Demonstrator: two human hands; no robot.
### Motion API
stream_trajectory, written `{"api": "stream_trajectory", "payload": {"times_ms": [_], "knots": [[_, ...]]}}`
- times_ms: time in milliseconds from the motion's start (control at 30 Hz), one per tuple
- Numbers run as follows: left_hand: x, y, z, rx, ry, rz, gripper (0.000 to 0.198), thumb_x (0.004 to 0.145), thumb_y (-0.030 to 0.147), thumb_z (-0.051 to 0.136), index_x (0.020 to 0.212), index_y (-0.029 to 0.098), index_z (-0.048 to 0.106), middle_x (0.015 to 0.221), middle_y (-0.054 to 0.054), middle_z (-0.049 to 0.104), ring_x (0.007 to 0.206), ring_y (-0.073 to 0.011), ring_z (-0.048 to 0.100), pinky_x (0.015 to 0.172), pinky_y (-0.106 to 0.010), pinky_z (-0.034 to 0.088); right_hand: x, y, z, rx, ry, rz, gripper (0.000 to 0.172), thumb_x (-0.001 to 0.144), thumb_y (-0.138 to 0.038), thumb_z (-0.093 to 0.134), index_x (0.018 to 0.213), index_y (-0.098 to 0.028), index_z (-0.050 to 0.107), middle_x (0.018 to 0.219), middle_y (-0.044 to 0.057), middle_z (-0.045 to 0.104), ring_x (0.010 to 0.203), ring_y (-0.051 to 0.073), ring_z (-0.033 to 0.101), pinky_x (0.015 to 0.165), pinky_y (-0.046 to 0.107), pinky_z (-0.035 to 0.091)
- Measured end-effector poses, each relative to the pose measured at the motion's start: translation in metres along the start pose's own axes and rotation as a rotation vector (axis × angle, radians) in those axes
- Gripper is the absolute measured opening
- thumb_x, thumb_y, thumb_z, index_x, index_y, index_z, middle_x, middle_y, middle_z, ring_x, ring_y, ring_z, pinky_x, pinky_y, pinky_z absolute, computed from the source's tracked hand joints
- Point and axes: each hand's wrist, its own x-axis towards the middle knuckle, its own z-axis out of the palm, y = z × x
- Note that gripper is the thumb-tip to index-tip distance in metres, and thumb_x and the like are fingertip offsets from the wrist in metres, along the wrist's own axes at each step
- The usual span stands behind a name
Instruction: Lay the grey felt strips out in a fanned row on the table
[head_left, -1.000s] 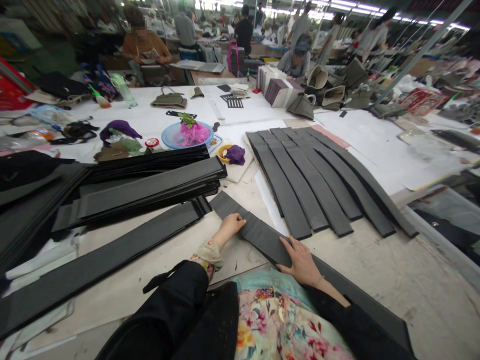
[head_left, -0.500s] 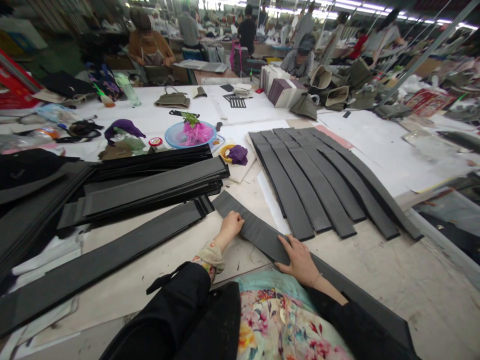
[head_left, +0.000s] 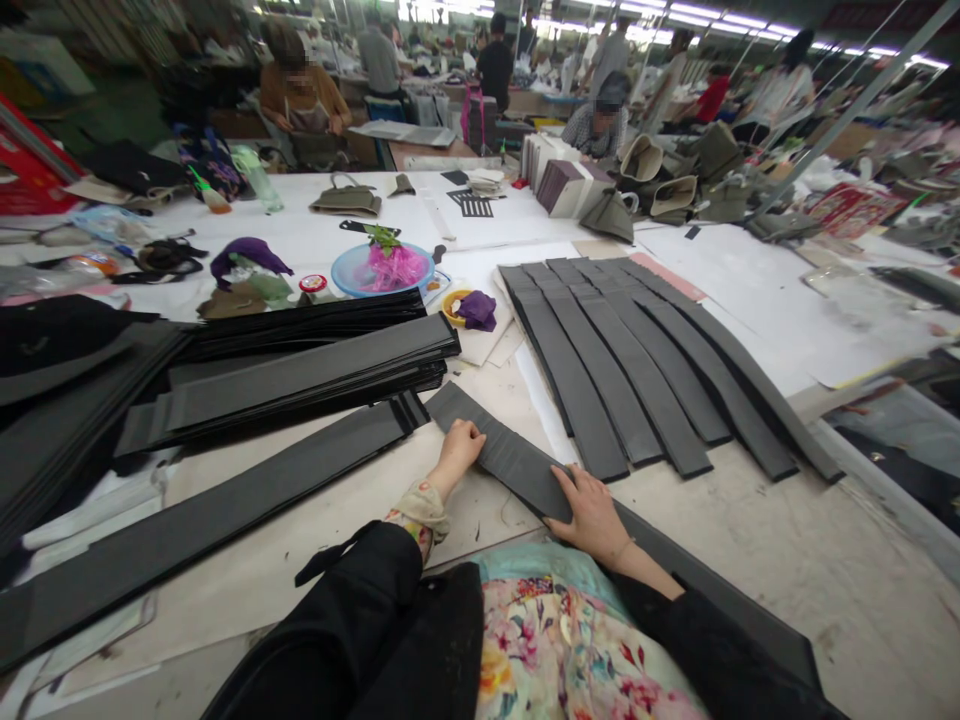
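A long dark grey strip of felt-like material (head_left: 504,453) lies slantwise on the pale work table (head_left: 757,530), and both my hands are on it. My left hand (head_left: 457,456) grips its near edge with the fingertips. My right hand (head_left: 591,520) lies over the strip further down, fingers on top and thumb near its edge. The strip's lower end runs under my right hand and forearm towards my lap. Black sleeves cover both my arms, and a floral cloth lies over my lap.
A fan of similar strips (head_left: 630,370) lies to the right. Stacked strips (head_left: 300,372) and a single long strip (head_left: 187,540) lie to the left. Behind are a blue dish with pink material (head_left: 382,270), bags (head_left: 637,190), and co-workers (head_left: 600,125).
My right hand has shifted slightly up and left along the strip. My left hand and the strip have barely moved, and the view has tilted a little.
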Motion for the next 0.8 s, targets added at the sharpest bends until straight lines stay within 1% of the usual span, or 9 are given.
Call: {"api": "stream_trajectory", "payload": {"times_ms": [100,200,300,433,500,567,667,733,800], "knots": [[-0.001,-0.002,0.001,-0.016,0.031,0.020,0.011,0.074,0.020,0.057,0.064,0.017,0.054,0.080,-0.003,0.052,0.079,-0.0134,0.053,0.075,-0.024,0.042,0.001,-0.001,0.000,-0.002,-0.003,0.001,0.074,0.067,-0.046,0.056,0.131,-0.016,0.036,0.126,0.018,0.042,0.113,0.030,0.041,0.092,0.043,0.033],[-0.003,-0.004,0.000,-0.020,0.070,0.027,0.004,0.074,0.020,0.057,0.077,0.016,0.056,0.089,-0.005,0.052,0.083,-0.0146,0.052,0.077,-0.026,0.042,0.001,-0.001,0.001,-0.001,-0.006,0.002,0.074,0.067,-0.046,0.056,0.131,-0.016,0.036,0.127,0.018,0.042,0.113,0.031,0.041,0.092,0.043,0.032],[-0.006,-0.005,-0.002,-0.017,0.088,0.036,0.019,0.073,0.020,0.058,0.091,0.014,0.056,0.095,-0.008,0.052,0.086,-0.0169,0.053,0.079,-0.029,0.042,0.000,0.000,0.003,0.002,-0.012,0.008,0.074,0.067,-0.046,0.056,0.132,-0.016,0.035,0.127,0.018,0.042,0.114,0.030,0.041,0.093,0.043,0.032],[-0.011,-0.004,-0.007,-0.015,0.081,0.087,0.018,0.074,0.020,0.057,0.092,0.015,0.060,0.096,-0.008,0.055,0.095,-0.0197,0.051,0.086,-0.031,0.038,-0.001,0.001,0.004,0.008,-0.037,0.022,0.075,0.068,-0.047,0.056,0.133,-0.017,0.033,0.130,0.018,0.040,0.116,0.030,0.040,0.094,0.043,0.031],[-0.012,-0.004,-0.009,-0.023,0.083,0.093,0.019,0.075,0.019,0.056,0.093,0.017,0.061,0.098,-0.008,0.056,0.099,-0.0203,0.050,0.088,-0.031,0.037,0.000,0.002,0.004,0.015,-0.052,0.028,0.079,0.068,-0.048,0.056,0.135,-0.017,0.030,0.132,0.018,0.037,0.118,0.030,0.039,0.094,0.043,0.031],[-0.008,-0.006,-0.009,-0.043,0.077,0.076,0.018,0.075,0.019,0.054,0.092,0.017,0.062,0.097,-0.007,0.059,0.096,-0.0193,0.052,0.086,-0.030,0.039,0.002,0.002,0.004,0.022,-0.068,0.027,0.086,0.065,-0.049,0.058,0.137,-0.016,0.026,0.135,0.019,0.034,0.120,0.031,0.036,0.093,0.043,0.032],[0.004,-0.010,-0.008,-0.086,0.029,0.022,0.013,0.076,0.021,0.052,0.082,0.016,0.064,0.081,-0.005,0.064,0.078,-0.0158,0.057,0.070,-0.026,0.043,0.005,0.002,0.002,0.030,-0.094,0.021,0.094,0.060,-0.050,0.063,0.138,-0.016,0.023,0.134,0.019,0.035,0.119,0.032,0.037,0.092,0.044,0.033],[0.012,-0.013,-0.007,-0.105,-0.009,-0.012,0.014,0.076,0.023,0.052,0.072,0.015,0.064,0.069,-0.002,0.063,0.067,-0.0142,0.056,0.061,-0.024,0.042,0.007,0.001,0.001,0.037,-0.096,0.022,0.094,0.059,-0.048,0.063,0.137,-0.016,0.024,0.129,0.019,0.040,0.115,0.032,0.041,0.092,0.043,0.034],[0.017,-0.016,-0.006,-0.109,-0.028,-0.032,0.016,0.075,0.024,0.054,0.065,0.016,0.063,0.063,-0.001,0.062,0.063,-0.0135,0.055,0.057,-0.023,0.040,0.007,0.000,0.001,0.046,-0.074,0.016,0.091,0.060,-0.046,0.062,0.137,-0.015,0.025,0.125,0.019,0.043,0.113,0.031,0.043,0.092,0.042,0.034]]}}
